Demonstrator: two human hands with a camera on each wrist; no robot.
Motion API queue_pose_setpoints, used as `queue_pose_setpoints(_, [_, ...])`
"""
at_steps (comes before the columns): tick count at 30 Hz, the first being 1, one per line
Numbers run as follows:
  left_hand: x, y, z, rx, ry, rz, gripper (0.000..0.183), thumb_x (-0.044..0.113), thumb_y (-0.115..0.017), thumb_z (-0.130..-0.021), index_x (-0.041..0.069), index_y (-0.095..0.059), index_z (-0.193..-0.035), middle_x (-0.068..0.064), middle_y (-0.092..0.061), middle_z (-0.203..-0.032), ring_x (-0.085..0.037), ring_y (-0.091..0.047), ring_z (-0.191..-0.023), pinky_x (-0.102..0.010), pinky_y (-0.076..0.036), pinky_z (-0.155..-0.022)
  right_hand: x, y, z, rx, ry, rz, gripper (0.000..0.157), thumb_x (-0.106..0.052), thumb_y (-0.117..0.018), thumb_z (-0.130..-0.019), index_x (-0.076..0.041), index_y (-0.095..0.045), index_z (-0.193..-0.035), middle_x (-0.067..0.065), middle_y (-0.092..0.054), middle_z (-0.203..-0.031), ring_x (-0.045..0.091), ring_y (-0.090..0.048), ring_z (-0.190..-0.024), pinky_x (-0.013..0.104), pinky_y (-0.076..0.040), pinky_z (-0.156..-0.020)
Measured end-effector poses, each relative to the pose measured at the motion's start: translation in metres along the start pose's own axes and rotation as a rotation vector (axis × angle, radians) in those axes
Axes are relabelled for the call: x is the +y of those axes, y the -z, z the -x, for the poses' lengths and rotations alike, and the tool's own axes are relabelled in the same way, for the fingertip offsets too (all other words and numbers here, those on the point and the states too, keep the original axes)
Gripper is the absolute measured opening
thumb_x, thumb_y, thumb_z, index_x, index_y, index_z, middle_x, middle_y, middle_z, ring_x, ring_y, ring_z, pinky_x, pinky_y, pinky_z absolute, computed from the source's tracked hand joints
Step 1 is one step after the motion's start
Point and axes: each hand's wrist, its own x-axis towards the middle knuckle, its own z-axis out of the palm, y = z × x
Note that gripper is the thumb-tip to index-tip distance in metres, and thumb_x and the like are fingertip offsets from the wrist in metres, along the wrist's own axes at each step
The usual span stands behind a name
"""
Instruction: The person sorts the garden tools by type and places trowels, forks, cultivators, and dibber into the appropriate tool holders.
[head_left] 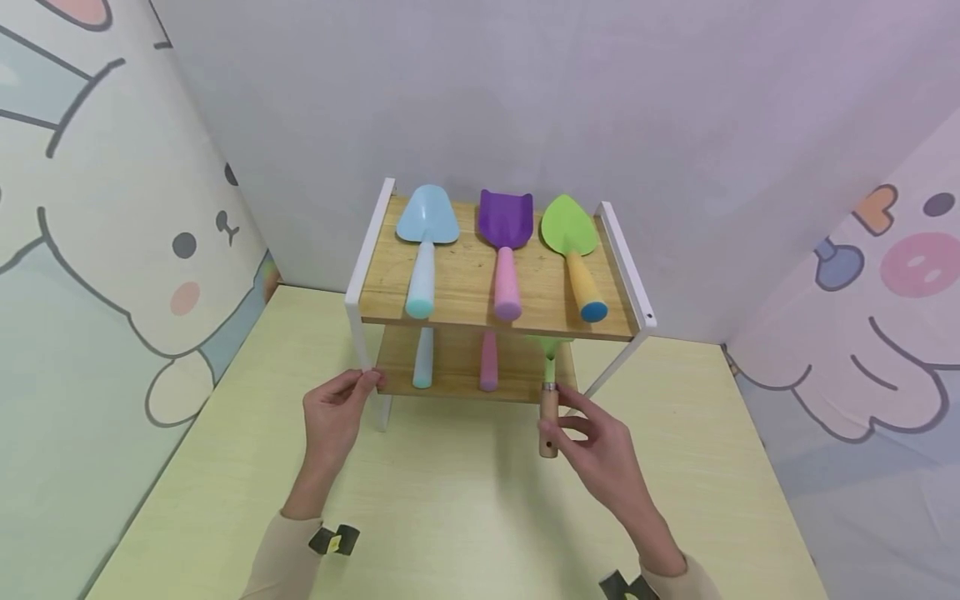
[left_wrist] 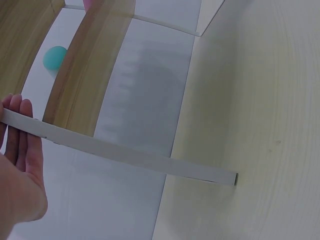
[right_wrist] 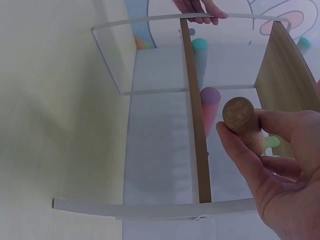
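My right hand [head_left: 603,454] pinches the wooden handle of a green garden tool [head_left: 550,417] at the right front of a two-tier shelf [head_left: 465,310]. The upper board hides most of its green head. In the right wrist view the round handle end [right_wrist: 238,114] faces the camera between thumb and fingers. My left hand [head_left: 335,417] grips the shelf's white front left post [left_wrist: 115,150]. On the lower board [head_left: 453,379] lie a light blue handle [head_left: 423,358] and a pink handle [head_left: 489,360], their heads hidden.
The top board bears a light blue trowel [head_left: 427,217], a purple scoop [head_left: 506,218] with a pink handle, and a green trowel [head_left: 567,225] with a yellow handle. White side rails [head_left: 626,267] flank it. The shelf stands on a pale table [head_left: 442,517] before cloth walls.
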Motion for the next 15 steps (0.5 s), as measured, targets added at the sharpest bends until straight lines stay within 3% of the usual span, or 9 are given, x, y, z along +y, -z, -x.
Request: queue_pose_setpoints(15, [-0.002, 0.001, 0.0, -0.001, 0.003, -0.004, 0.007, -0.01, -0.068, -0.094, -0.015, -0.072, -0.092, 0.003, -0.078, -0.087, -0.008, -0.075, -0.083, -0.019, -0.056, -0.079, -0.002, -0.009, -0.023, 0.05, -0.067, 0.065, 0.05, -0.01, -0.078, -0.093, 0.002, -0.06, -0.139, 0.016, -0.07, -0.125, 0.031, -0.075, -0.096, 0.027, -0.061, -0.067])
